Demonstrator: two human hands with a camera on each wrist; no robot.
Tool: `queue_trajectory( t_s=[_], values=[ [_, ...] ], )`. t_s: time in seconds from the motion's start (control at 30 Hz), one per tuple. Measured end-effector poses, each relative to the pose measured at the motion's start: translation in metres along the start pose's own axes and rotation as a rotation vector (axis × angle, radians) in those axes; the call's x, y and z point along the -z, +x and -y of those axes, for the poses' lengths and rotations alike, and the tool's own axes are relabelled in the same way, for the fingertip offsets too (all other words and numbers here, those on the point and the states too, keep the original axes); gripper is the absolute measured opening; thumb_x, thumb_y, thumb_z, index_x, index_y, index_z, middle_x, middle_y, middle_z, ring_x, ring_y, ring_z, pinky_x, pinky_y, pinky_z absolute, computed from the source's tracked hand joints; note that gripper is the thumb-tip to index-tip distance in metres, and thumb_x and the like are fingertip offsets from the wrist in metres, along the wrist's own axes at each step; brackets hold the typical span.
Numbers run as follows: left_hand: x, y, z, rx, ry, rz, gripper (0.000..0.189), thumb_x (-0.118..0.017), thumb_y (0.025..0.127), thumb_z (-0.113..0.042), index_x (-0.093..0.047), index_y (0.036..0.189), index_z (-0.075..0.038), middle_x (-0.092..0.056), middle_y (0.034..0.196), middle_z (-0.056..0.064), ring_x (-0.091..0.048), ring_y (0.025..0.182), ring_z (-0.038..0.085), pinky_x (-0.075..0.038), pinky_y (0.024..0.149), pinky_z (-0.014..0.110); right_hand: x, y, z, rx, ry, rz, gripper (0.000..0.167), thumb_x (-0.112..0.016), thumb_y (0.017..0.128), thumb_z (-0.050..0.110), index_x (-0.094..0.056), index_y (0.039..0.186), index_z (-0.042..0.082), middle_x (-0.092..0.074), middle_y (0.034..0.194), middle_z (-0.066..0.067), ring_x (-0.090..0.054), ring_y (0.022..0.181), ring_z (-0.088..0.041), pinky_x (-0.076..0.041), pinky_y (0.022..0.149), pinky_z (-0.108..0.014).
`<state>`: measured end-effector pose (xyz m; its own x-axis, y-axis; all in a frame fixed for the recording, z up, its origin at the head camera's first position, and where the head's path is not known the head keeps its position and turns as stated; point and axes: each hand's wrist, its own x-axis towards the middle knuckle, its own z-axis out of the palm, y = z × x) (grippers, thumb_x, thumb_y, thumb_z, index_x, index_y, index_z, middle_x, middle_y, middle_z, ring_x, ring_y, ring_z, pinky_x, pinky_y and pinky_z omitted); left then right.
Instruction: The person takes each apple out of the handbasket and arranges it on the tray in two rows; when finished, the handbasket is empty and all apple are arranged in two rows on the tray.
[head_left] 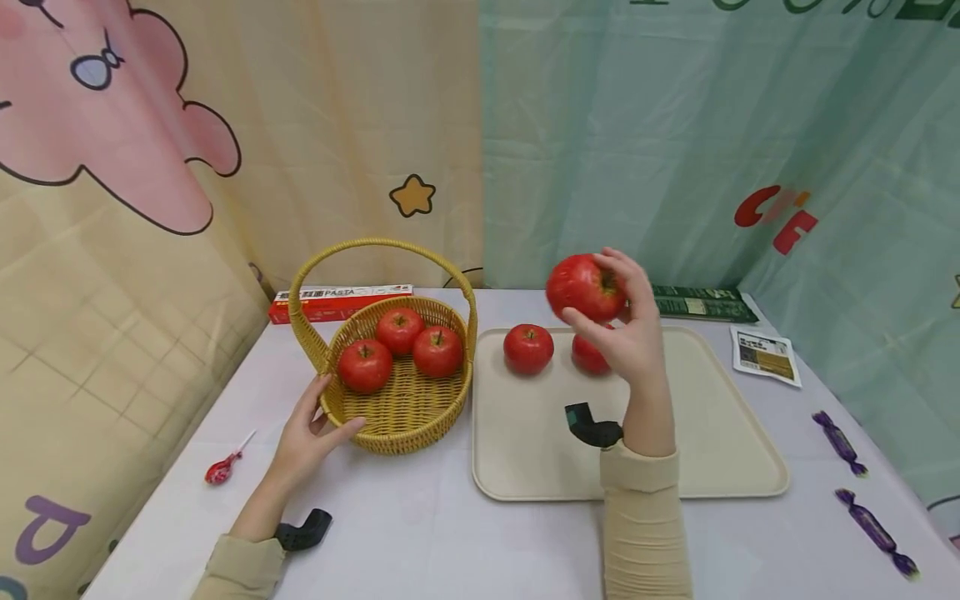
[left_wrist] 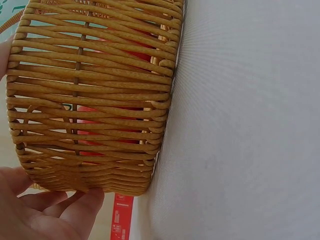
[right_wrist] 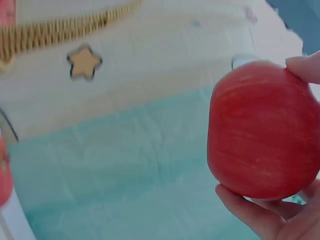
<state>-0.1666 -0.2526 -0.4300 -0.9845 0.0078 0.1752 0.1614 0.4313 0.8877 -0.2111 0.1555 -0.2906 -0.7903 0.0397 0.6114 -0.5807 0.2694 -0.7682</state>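
Observation:
My right hand [head_left: 636, 333] holds a red apple [head_left: 581, 287] in the air above the back of a cream tray [head_left: 555, 450]. Thumb and fingers grip that apple [right_wrist: 262, 132] from either side in the right wrist view. On the tray sit a red apple [head_left: 528, 348] and another red apple [head_left: 590, 356], the latter partly hidden by the right hand. At the left, my left hand [head_left: 307, 433] holds the side of a yellow wicker basket [head_left: 405, 437] with a tall handle. Three apples [head_left: 365, 366] lie inside it. The left wrist view shows fingers [left_wrist: 82, 212] against the woven wall.
Behind the basket lies a red pasta box [head_left: 341, 302]. A red lollipop [head_left: 221, 469] is at the left. Right of the tray are a green packet [head_left: 705, 305], a white sachet [head_left: 765, 354] and two purple-wrapped candies [head_left: 840, 442]. A printed curtain [head_left: 600, 150] hangs behind the table.

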Motion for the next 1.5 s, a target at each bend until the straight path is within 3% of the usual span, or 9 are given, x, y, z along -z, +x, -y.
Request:
queue_trajectory(
  t_s=[0.27,0.47,0.6,0.7,0.83,0.93,1.07,1.27,1.5],
  values=[
    [0.000,-0.001,-0.002,0.009,0.008,0.000,0.087,-0.072,0.084,-0.020,-0.016,0.149,-0.004,-0.007,0.156,0.012,-0.016,0.140,0.031,-0.031,0.105,0.024,0.047,0.005,-0.061,-0.291,-0.265,-0.345,0.064,-0.077,0.077,0.023,-0.049,0.134,0.026,-0.034,0.143,0.004,-0.032,0.130,-0.018,-0.040,0.102,-0.046],
    [0.000,-0.001,-0.003,0.003,0.002,-0.002,0.087,-0.072,0.084,-0.018,-0.015,0.149,-0.004,-0.007,0.156,0.012,-0.016,0.140,0.032,-0.031,0.105,0.021,0.058,0.000,-0.108,-0.462,-0.374,-0.470,0.064,-0.075,0.077,0.026,-0.048,0.135,0.021,-0.035,0.142,-0.005,-0.034,0.129,-0.023,-0.038,0.103,-0.043],
    [-0.001,-0.001,0.000,0.015,0.014,-0.002,0.087,-0.071,0.085,-0.021,-0.015,0.150,-0.005,-0.008,0.156,0.011,-0.016,0.140,0.031,-0.030,0.107,0.036,0.060,-0.004,-0.132,-0.563,-0.376,-0.498,0.068,-0.074,0.078,0.025,-0.043,0.138,0.020,-0.034,0.141,-0.006,-0.033,0.129,-0.022,-0.037,0.104,-0.041],
    [-0.002,-0.001,0.002,0.022,0.023,-0.001,0.087,-0.071,0.085,-0.023,-0.016,0.150,-0.007,-0.009,0.156,0.009,-0.016,0.140,0.030,-0.031,0.107,0.031,0.063,-0.007,-0.146,-0.604,-0.395,-0.489,0.069,-0.073,0.078,0.023,-0.041,0.139,0.018,-0.034,0.142,-0.008,-0.033,0.129,-0.025,-0.036,0.105,-0.044],
    [-0.001,-0.001,0.001,0.015,0.023,-0.003,0.087,-0.071,0.085,-0.023,-0.016,0.150,-0.007,-0.009,0.156,0.008,-0.016,0.140,0.030,-0.030,0.108,0.032,0.065,-0.012,-0.162,-0.649,-0.421,-0.412,0.070,-0.071,0.080,0.020,-0.039,0.142,0.014,-0.032,0.144,-0.012,-0.030,0.131,-0.029,-0.035,0.105,-0.049],
    [-0.001,-0.001,0.000,0.007,0.010,-0.005,0.087,-0.071,0.085,-0.022,-0.016,0.150,-0.006,-0.008,0.156,0.010,-0.015,0.140,0.032,-0.027,0.109,0.046,0.064,-0.013,-0.171,-0.671,-0.417,-0.347,0.069,-0.069,0.083,0.018,-0.036,0.143,0.011,-0.028,0.147,-0.013,-0.025,0.134,-0.031,-0.034,0.105,-0.051],
    [-0.001,0.000,-0.002,0.006,0.008,-0.004,0.088,-0.072,0.084,-0.021,-0.016,0.150,-0.006,-0.008,0.156,0.011,-0.015,0.140,0.032,-0.027,0.107,0.050,0.063,-0.012,-0.178,-0.639,-0.413,-0.307,0.068,-0.067,0.086,0.015,-0.032,0.144,0.007,-0.020,0.151,-0.016,-0.019,0.137,-0.033,-0.030,0.108,-0.052],
    [-0.001,-0.001,-0.004,0.021,0.011,0.001,0.089,-0.072,0.084,-0.022,-0.015,0.150,-0.008,-0.008,0.156,0.009,-0.015,0.140,0.031,-0.028,0.107,0.046,0.063,-0.012,-0.173,-0.674,-0.411,-0.319,0.076,-0.064,0.088,0.026,-0.021,0.148,0.007,-0.018,0.151,-0.017,-0.018,0.137,-0.032,-0.026,0.110,-0.050],
    [-0.001,-0.001,-0.002,0.012,0.014,-0.004,0.088,-0.072,0.084,-0.022,-0.015,0.150,-0.006,-0.008,0.156,0.010,-0.015,0.140,0.031,-0.028,0.107,0.047,0.053,0.001,-0.133,-0.631,-0.395,-0.447,0.083,-0.062,0.085,0.049,-0.020,0.148,0.016,-0.021,0.151,-0.010,-0.020,0.138,-0.026,-0.019,0.114,-0.042]
  ],
)
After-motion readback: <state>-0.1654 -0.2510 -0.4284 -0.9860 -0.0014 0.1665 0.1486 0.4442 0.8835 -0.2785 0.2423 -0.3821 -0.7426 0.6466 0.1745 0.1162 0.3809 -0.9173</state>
